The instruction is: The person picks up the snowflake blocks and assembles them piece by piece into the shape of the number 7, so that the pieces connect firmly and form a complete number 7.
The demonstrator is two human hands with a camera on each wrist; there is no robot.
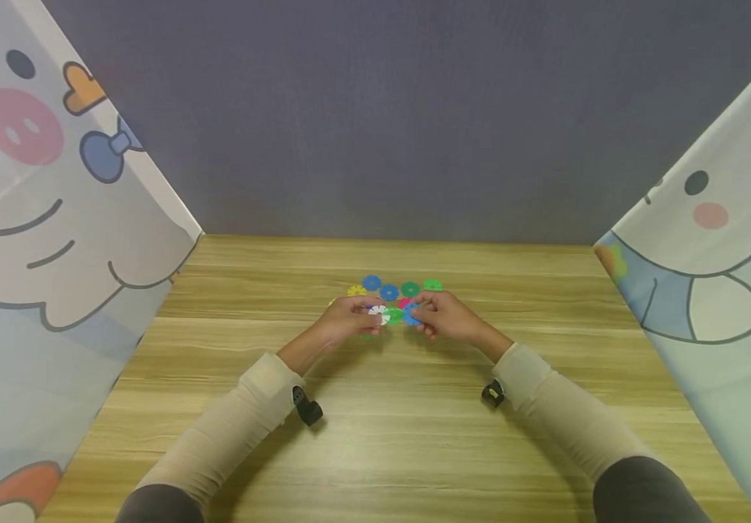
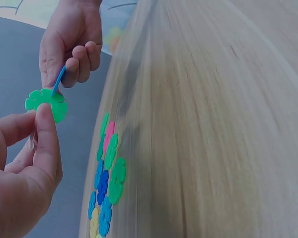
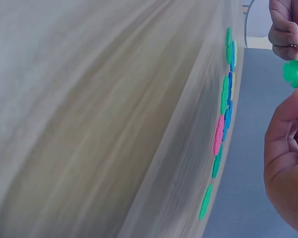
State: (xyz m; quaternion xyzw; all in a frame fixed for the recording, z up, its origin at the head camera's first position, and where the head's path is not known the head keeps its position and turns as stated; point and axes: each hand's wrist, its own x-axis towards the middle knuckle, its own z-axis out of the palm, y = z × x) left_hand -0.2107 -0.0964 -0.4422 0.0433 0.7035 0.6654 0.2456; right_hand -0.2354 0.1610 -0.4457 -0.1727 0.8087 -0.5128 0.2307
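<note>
Above the table, three slotted flower-shaped plastic discs meet in a row between the two hands. My left hand [image 1: 344, 319] pinches the white disc [image 1: 382, 312] at the row's left end. At the right end, the blue disc [image 1: 409, 317] is pinched between the thumb and fingers of my right hand [image 1: 450, 317]. A green disc [image 1: 394, 317] sits in the middle, slotted between them. In the left wrist view the blue disc [image 2: 59, 79] stands edge-on against the green disc's [image 2: 59, 108] flat face. Fingers partly hide the white disc there.
Several loose discs lie flat just beyond the hands, among them a blue disc [image 1: 372, 282], a yellow disc [image 1: 356, 291], a dark green disc [image 1: 410, 289] and a pink disc [image 3: 218, 135]. The wooden table [image 1: 402, 436] meets a grey panel [image 1: 388, 131] at the back; printed cloth flanks both sides.
</note>
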